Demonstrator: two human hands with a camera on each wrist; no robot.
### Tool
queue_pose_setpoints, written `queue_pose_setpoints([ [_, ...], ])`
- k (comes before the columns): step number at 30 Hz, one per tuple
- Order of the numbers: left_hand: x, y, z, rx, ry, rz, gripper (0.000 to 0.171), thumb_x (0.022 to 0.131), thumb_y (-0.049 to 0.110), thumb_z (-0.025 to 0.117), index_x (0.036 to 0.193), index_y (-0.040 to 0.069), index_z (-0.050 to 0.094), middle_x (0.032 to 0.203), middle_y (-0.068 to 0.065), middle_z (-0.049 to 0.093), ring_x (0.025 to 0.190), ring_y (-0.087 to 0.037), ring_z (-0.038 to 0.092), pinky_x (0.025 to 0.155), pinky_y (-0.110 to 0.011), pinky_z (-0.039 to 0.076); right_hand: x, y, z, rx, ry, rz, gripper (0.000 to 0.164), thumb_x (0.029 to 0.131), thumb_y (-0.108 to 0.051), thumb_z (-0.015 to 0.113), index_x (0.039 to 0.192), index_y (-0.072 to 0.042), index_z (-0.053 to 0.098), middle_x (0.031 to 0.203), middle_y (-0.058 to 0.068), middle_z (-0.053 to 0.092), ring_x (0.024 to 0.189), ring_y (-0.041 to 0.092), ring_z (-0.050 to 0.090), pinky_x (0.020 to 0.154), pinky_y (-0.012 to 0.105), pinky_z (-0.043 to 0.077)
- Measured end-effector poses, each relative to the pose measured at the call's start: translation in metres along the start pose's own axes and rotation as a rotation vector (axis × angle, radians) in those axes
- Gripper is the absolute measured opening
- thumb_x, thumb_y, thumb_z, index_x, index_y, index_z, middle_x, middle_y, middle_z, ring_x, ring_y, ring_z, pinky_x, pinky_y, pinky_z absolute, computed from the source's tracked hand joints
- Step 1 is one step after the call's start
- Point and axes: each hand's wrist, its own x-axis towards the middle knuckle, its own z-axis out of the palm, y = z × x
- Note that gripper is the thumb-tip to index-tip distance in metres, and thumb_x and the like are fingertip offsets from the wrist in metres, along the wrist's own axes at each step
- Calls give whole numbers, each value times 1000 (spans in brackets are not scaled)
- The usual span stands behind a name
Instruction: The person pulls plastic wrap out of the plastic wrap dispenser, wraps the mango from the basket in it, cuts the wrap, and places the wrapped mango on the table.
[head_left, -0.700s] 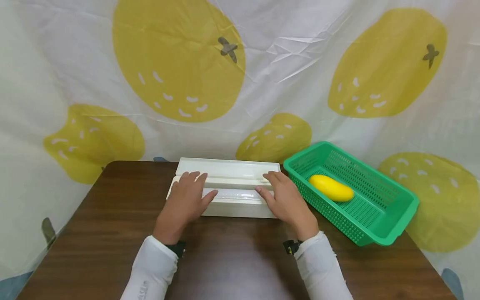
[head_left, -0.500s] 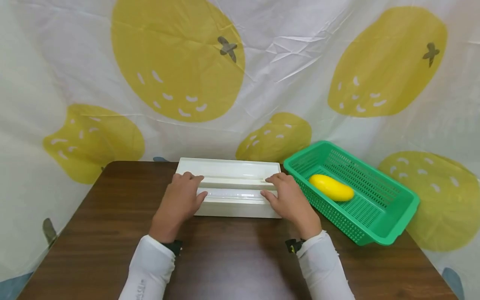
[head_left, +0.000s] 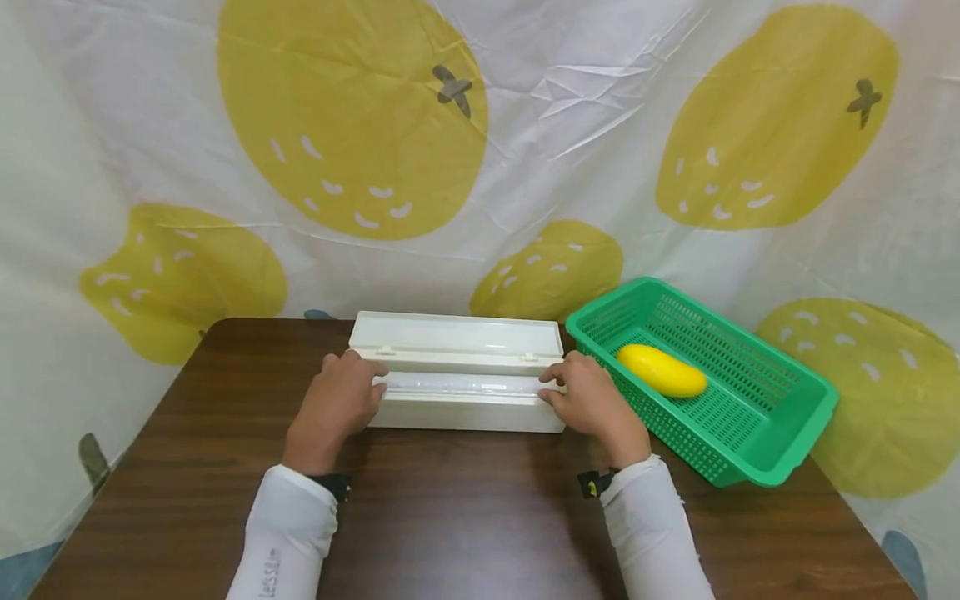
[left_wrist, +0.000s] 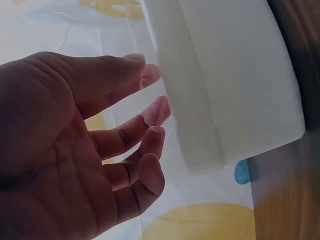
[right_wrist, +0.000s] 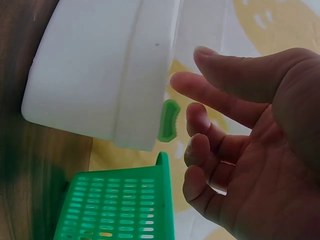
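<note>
A white cling film dispenser box [head_left: 465, 414] lies on the table with its lid [head_left: 457, 333] tipped back and a roll of clear cling film [head_left: 457, 383] along its opening. My left hand [head_left: 334, 408] is at the box's left end. In the left wrist view, its thumb and index finger pinch the thin edge of the film [left_wrist: 134, 37]. At the other end is my right hand [head_left: 592, 404], fingers loosely bent. From the right wrist, thumb and index fingertip show apart, close by the film. A green cutter slider [right_wrist: 169, 121] sits at the box's edge there.
A green perforated basket [head_left: 750, 354] stands right of the box, angled on the brown table [head_left: 465, 517]. In it lies a smooth yellow oblong fruit or vegetable [head_left: 662, 371]. A lemon-print cloth [head_left: 570, 167] hangs behind the table's far edge.
Both hands have spread outward to the box's ends, the left one farther. Their fingers have gone from fairly straight to bent, and the left thumb and index finger have closed on the film.
</note>
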Motion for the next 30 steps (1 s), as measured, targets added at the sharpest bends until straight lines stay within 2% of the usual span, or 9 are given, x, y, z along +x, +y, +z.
queue_pose_setpoints([
  [6, 1, -2, 3, -4, 4, -4, 18, 87, 5, 64, 100, 5, 77, 100, -29, 66, 90, -48, 52, 72, -63, 52, 0, 5, 3, 7, -10, -13, 21, 86, -14, 72, 101, 0, 77, 89, 20, 64, 81, 28, 56, 75, 45, 51],
  [13, 2, -5, 3, -9, 3, -17, 16, 89, 5, 63, 96, 3, 77, 98, -27, 68, 89, -46, 54, 74, -61, 52, 2, 7, 6, 24, -5, -21, 11, 85, -8, 72, 91, -2, 79, 84, 16, 63, 76, 26, 55, 74, 43, 50],
  [17, 4, -7, 4, -10, 34, -5, 16, 88, 3, 61, 81, 4, 75, 87, -22, 70, 78, -39, 58, 67, -55, 53, 3, 9, 8, 33, 12, -29, 8, 84, -8, 73, 85, -3, 79, 82, 14, 64, 75, 25, 55, 73, 43, 51],
  [19, 5, -8, 4, -17, 39, -5, 18, 88, 2, 60, 78, 4, 75, 85, -20, 71, 74, -34, 58, 64, -51, 53, 4, 10, 8, 42, 17, -21, 8, 84, -7, 73, 83, -3, 79, 81, 14, 64, 75, 24, 55, 72, 42, 51],
  [30, 5, -9, 6, -37, 25, -14, 15, 89, 3, 63, 87, 1, 77, 92, -20, 74, 76, -30, 60, 69, -50, 54, 5, 12, 12, 50, 41, 22, 8, 85, -5, 71, 79, -4, 76, 79, 11, 62, 73, 24, 54, 68, 39, 50],
])
